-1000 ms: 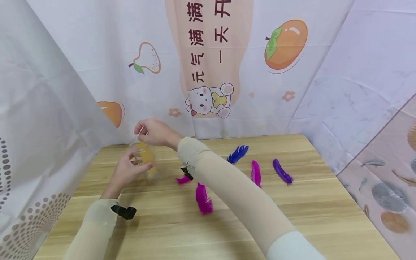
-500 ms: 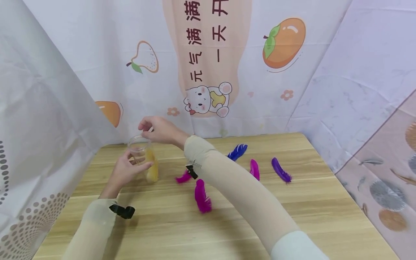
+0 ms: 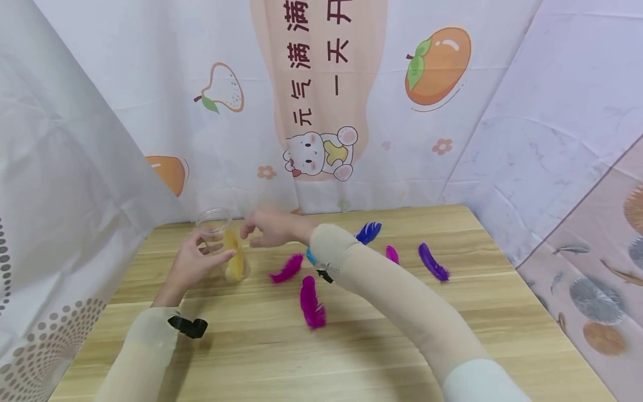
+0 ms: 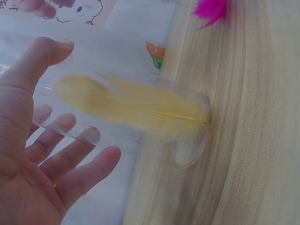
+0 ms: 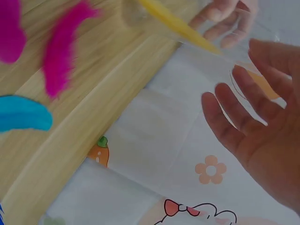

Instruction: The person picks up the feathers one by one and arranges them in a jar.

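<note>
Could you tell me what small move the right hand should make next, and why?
Probably lower the right hand to pinch the nearest magenta feather. That hand is open and holds nothing, the yellow feather already stands inside the clear jar that the left hand steadies, and loose feathers lie on the table.

Clear glossy plastic jar [image 3: 217, 234], fluffy yellow feather [image 4: 136, 108], matt wood-grain table [image 3: 351, 346]

A makeshift recording booth set up for tabletop craft work: a wood-grain counter [image 3: 382, 346] enclosed on three sides by hung cloths, the rear backdrop [image 3: 321, 106] printed with cartoon fruit, a bear and Chinese characters, with loose dyed feathers [image 3: 311, 304] scattered.
</note>
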Demonstrator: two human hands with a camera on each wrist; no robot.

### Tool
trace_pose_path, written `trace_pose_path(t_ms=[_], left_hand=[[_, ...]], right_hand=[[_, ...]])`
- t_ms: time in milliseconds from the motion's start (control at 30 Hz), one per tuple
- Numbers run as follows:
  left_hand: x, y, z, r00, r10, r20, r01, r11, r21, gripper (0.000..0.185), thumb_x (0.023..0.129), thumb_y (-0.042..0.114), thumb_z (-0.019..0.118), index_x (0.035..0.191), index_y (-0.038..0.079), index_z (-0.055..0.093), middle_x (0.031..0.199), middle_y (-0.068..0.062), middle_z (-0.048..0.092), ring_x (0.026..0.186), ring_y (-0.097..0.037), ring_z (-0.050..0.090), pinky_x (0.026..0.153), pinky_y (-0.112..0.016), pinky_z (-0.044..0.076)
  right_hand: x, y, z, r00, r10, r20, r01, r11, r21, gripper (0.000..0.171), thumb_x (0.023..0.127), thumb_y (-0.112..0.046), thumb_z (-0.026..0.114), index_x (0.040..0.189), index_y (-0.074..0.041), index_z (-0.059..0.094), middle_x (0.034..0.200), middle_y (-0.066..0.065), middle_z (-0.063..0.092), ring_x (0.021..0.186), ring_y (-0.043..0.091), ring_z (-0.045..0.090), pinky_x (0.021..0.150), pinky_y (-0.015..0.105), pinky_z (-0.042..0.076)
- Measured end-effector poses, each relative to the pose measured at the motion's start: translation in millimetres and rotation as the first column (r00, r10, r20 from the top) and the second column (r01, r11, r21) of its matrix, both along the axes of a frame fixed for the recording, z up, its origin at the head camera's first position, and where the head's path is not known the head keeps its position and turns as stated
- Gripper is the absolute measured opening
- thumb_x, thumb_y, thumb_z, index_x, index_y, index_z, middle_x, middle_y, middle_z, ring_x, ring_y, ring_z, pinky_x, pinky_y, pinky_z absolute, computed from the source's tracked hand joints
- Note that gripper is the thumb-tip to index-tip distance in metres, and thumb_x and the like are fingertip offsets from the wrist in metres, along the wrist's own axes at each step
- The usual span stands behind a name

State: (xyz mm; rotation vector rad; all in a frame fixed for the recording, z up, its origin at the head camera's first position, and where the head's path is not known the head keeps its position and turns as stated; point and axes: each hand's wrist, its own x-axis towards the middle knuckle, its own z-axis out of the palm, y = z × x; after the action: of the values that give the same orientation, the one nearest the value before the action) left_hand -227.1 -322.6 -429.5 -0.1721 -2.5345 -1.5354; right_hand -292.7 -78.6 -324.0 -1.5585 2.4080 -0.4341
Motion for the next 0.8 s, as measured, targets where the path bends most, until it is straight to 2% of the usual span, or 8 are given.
trace_pose_path(t_ms=[167, 367, 567, 667, 800], left_hand=[[0.6, -0.8, 0.2, 1.0, -0.001, 0.002, 0.001, 1.0, -0.006, 0.07, 0.086, 0.019, 0.085, 0.138, -0.003, 0.045, 0.129, -0.024, 0.058, 0.117, -0.048, 0.059, 0.083, -0.015, 0.053], [1.1, -0.9, 1.2, 1.0, -0.002, 0.016, 0.002, 1.0, 0.024, 0.071, 0.085, 0.018, 0.085, 0.14, -0.003, 0.044, 0.132, -0.025, 0.056, 0.118, -0.046, 0.06, 0.082, -0.016, 0.054], [1.8, -0.3, 0.6, 1.0, 0.005, 0.027, -0.006, 0.999, 0.039, 0.07, 0.085, 0.017, 0.085, 0.139, -0.003, 0.044, 0.133, -0.024, 0.056, 0.119, -0.046, 0.059, 0.082, -0.017, 0.055], [1.8, -0.2, 0.3, 1.0, 0.001, 0.024, -0.002, 0.999, 0.045, 0.07, 0.085, 0.016, 0.085, 0.139, -0.003, 0.044, 0.133, -0.024, 0.056, 0.119, -0.046, 0.059, 0.082, -0.018, 0.055], [2.4, 0.0, 0.7, 1.0, 0.003, 0.02, -0.003, 0.999, 0.038, 0.069, 0.085, 0.018, 0.085, 0.137, -0.003, 0.045, 0.133, -0.024, 0.056, 0.119, -0.045, 0.06, 0.081, -0.018, 0.055]], right_hand=[[7.2, 4.5, -5.9, 0.999, 0.034, -0.007, -0.033, 0.991, 0.129, 0.032, 0.101, -0.016, 0.065, 0.132, -0.008, 0.065, 0.132, 0.004, 0.065, 0.126, 0.018, 0.055, 0.107, 0.024, 0.04], [7.6, 13.0, -12.1, 1.0, 0.005, -0.016, -0.002, 0.982, 0.187, 0.036, 0.102, -0.018, 0.063, 0.137, -0.009, 0.062, 0.135, 0.005, 0.063, 0.127, 0.018, 0.055, 0.108, 0.027, 0.041], [1.2, 30.4, -34.9, 1.0, -0.027, -0.012, 0.029, 0.969, 0.246, 0.037, 0.101, -0.023, 0.066, 0.135, -0.008, 0.064, 0.13, 0.009, 0.065, 0.122, 0.021, 0.058, 0.104, 0.029, 0.046], [0.5, 39.9, -48.0, 0.999, -0.032, 0.015, 0.026, 0.961, 0.276, 0.039, 0.101, -0.025, 0.066, 0.135, -0.007, 0.064, 0.127, 0.009, 0.067, 0.119, 0.02, 0.06, 0.103, 0.03, 0.047], [1.6, 51.0, -61.6, 0.994, -0.091, 0.068, 0.066, 0.951, 0.301, 0.039, 0.099, -0.027, 0.069, 0.132, -0.007, 0.066, 0.123, 0.007, 0.069, 0.117, 0.019, 0.062, 0.101, 0.03, 0.048]])
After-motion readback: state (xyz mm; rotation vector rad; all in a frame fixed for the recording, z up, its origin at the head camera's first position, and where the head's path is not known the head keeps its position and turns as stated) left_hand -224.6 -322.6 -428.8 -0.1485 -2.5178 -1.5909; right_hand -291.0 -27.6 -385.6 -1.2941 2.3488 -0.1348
